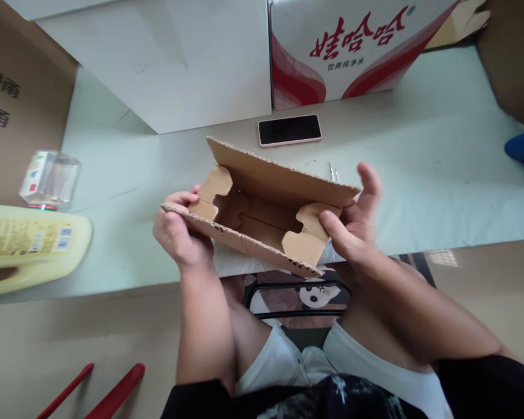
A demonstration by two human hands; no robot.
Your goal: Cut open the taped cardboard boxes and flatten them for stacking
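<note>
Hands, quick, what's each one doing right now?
Left hand: closed, holding the left end of the open cardboard box.
Right hand: holding the right end of the same cardboard box, one finger raised.

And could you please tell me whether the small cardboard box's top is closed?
No, the cardboard box stands open between the left hand and the right hand, its inside showing.

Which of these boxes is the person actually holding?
The open-topped brown cardboard box, held between the left hand and right hand. The plain white box and red-and-white box stand on the table, touched by neither.
</note>
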